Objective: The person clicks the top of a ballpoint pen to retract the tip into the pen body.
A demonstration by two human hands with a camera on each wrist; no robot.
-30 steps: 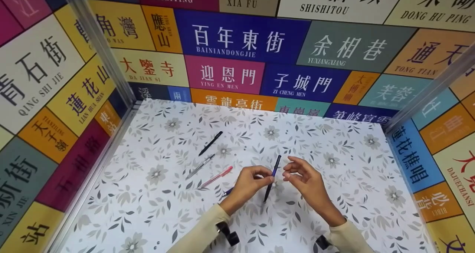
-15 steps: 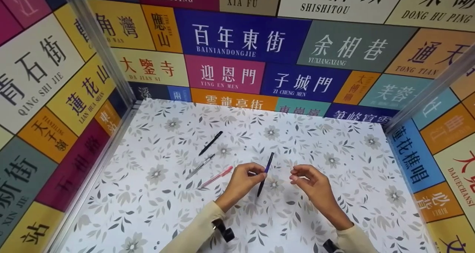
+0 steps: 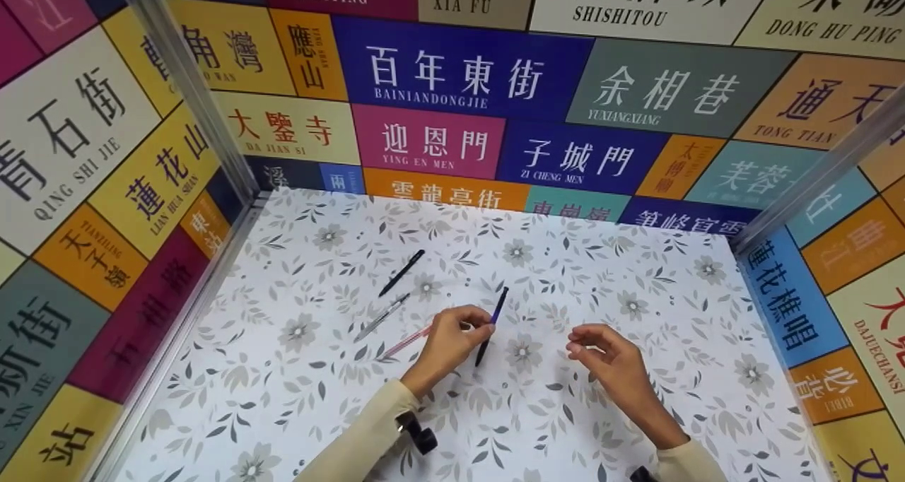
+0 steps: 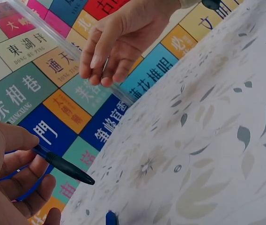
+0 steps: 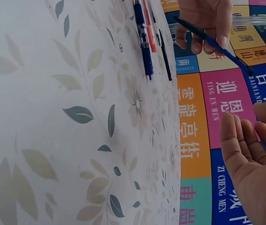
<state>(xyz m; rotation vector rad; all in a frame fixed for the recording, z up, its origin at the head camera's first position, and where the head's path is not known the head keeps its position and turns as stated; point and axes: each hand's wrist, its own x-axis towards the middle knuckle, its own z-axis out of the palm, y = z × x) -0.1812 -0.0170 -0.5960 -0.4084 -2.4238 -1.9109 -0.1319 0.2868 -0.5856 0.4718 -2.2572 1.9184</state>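
Note:
Between thumb and fingers, my left hand (image 3: 449, 344) pinches a blue-and-black pen (image 3: 498, 314), held slanted above the table. The pen's black tapered end (image 4: 72, 169) points away from the fingers in the left wrist view. To the right, my right hand (image 3: 614, 358) hovers with loosely bent fingers, and nothing is in it. Left of the hands lie a black pen (image 3: 401, 273), a clear grey pen (image 3: 382, 317) and a pink pen (image 3: 406, 343), partly covered by the left hand. Another blue pen (image 5: 144, 44) on the table shows in the right wrist view; the left arm hides it in the head view.
A white cloth with grey flowers and leaves covers the table (image 3: 622, 263). Panels with colourful street-name signs (image 3: 459, 65) rise at the back and both sides. Clear strips (image 3: 191, 86) run up the corners.
My left hand has moved left and slightly away with the pen, covering part of the pink pen. The right hand has drawn off to the right and nearer.

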